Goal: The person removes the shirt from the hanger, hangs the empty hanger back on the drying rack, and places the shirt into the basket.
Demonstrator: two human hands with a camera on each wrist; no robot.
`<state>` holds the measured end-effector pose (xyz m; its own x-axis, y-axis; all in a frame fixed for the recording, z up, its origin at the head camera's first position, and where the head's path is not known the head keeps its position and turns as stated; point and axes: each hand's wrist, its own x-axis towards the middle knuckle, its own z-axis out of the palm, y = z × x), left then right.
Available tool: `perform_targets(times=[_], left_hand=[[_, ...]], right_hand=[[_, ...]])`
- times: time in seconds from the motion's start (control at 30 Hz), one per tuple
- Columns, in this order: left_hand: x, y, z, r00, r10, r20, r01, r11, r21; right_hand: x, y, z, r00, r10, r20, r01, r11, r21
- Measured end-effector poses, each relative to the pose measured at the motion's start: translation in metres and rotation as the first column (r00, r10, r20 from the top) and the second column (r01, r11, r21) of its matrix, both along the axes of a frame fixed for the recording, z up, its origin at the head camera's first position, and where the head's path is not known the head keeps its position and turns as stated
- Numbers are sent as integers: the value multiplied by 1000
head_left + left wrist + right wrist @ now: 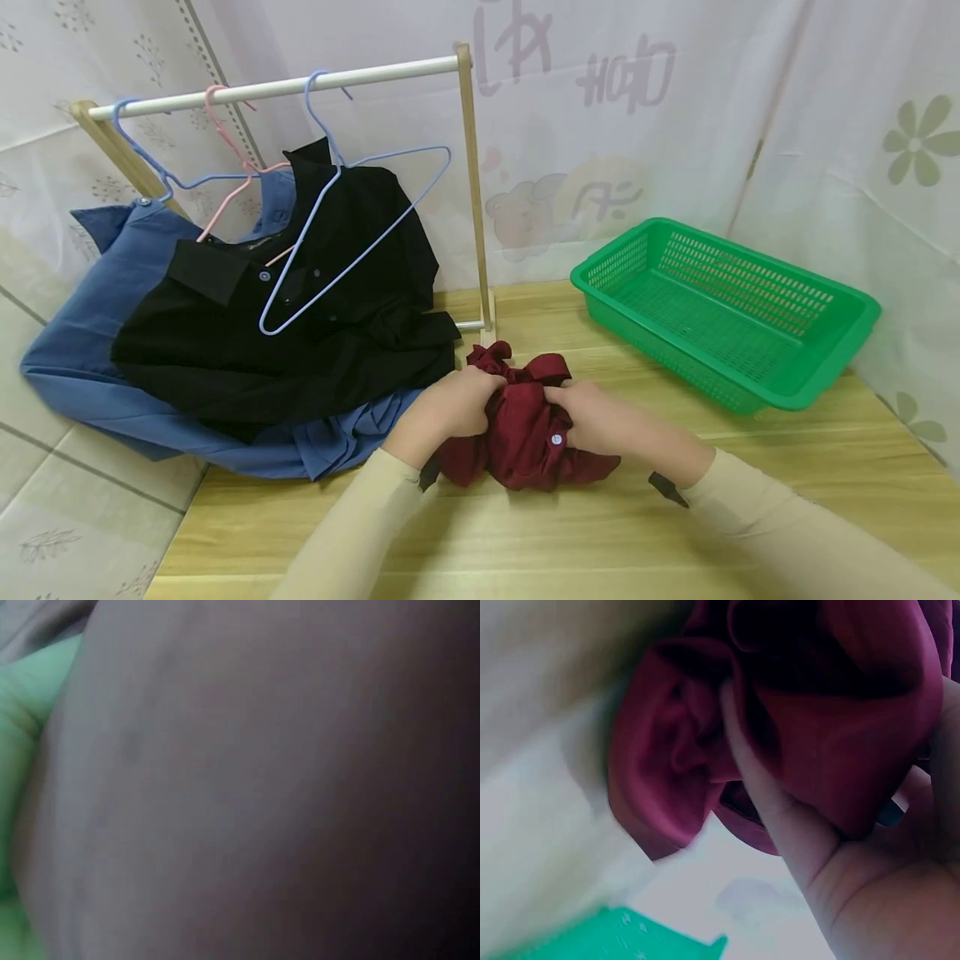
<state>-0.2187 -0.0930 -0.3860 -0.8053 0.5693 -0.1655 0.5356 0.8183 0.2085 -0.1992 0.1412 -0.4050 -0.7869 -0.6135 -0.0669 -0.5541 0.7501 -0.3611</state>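
Note:
A crumpled dark red shirt (525, 442) with a pale button lies bunched on the wooden table. My left hand (463, 402) grips its left side, with the fingertips sunk in the folds. On the other side my right hand (603, 421) holds the cloth near the button. From the right wrist, the red shirt (832, 742) shows loose folds, and a finger of the right hand (885, 892) reaches into them. Blurred cloth (240, 780) fills most of the left wrist view, with part of the left hand (22, 727) at its left edge.
At the left, a rack (390, 73) carries a blue shirt (82, 358), a black shirt (300, 367) on a pink hanger (225, 133), and a bare blue hanger (375, 250) in front. Shirt hems lie on the table. A green basket (675, 354) stands at the right.

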Motion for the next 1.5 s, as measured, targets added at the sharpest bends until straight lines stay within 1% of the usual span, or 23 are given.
perform_targets(times=[0.1, 0.17, 0.23, 0.27, 0.37, 0.53, 0.6, 0.7, 0.8, 0.87, 0.93, 1.0, 1.07, 1.13, 1.2, 1.27, 1.3, 1.4, 1.47, 1.5], left_hand=[[-7, 8, 19, 998, -24, -52, 25, 1000, 12], [-13, 15, 36, 996, -33, -86, 34, 999, 15], [-18, 22, 53, 994, -27, -110, 30, 999, 22], [-22, 26, 61, 993, -24, -115, 27, 999, 28], [-32, 38, 83, 989, -37, -145, 44, 998, 47], [-45, 61, 115, 974, -76, -212, 89, 995, 50], [-50, 70, 125, 966, -87, -243, 100, 994, 43], [-58, 84, 137, 949, -102, -300, 118, 992, 35], [-69, 99, 145, 933, -92, -349, 125, 989, 75], [-76, 109, 149, 924, -81, -373, 131, 985, 110], [-85, 121, 151, 916, -67, -396, 134, 980, 145], [-93, 134, 152, 908, -62, -414, 140, 977, 159], [-101, 148, 149, 899, -70, -432, 151, 976, 158], [-110, 161, 143, 899, -75, -431, 152, 977, 148], [-118, 172, 134, 897, -88, -434, 164, 976, 141], [-125, 181, 122, 895, -85, -438, 164, 976, 145], [-129, 185, 116, 891, -82, -446, 167, 974, 155], [-137, 197, 96, 861, -68, -503, 188, 963, 192], [-140, 205, 83, 843, -56, -535, 196, 959, 207], [-141, 209, 77, 842, -48, -537, 186, 961, 206]], right_hand=[[-5, 11, 20, 999, -14, -42, 13, 1000, -27], [-6, 19, 39, 997, -38, -69, 36, 999, -28], [-8, 27, 57, 993, -63, -100, 60, 998, -31], [-9, 32, 66, 991, -74, -116, 71, 997, -33], [-13, 45, 90, 981, -116, -158, 109, 993, -51], [-21, 68, 123, 960, -174, -218, 173, 985, -24], [-24, 77, 134, 951, -196, -241, 200, 980, -6], [-27, 89, 148, 937, -225, -268, 238, 971, 14], [-30, 102, 159, 923, -261, -283, 279, 960, 26], [-32, 109, 164, 910, -290, -296, 310, 951, 21], [-33, 116, 166, 893, -328, -307, 347, 938, 9], [-34, 122, 165, 867, -359, -345, 380, 925, -9], [-34, 129, 162, 844, -391, -368, 411, 911, -26], [-36, 136, 157, 829, -412, -378, 435, 900, -26], [-38, 143, 151, 826, -425, -370, 455, 891, -7], [-42, 148, 143, 829, -433, -354, 469, 883, 19], [-44, 150, 138, 831, -432, -352, 471, 882, 29], [-48, 154, 121, 831, -440, -341, 480, 877, 39], [-50, 158, 110, 830, -449, -330, 488, 872, 43], [-50, 159, 105, 830, -455, -322, 495, 867, 50]])
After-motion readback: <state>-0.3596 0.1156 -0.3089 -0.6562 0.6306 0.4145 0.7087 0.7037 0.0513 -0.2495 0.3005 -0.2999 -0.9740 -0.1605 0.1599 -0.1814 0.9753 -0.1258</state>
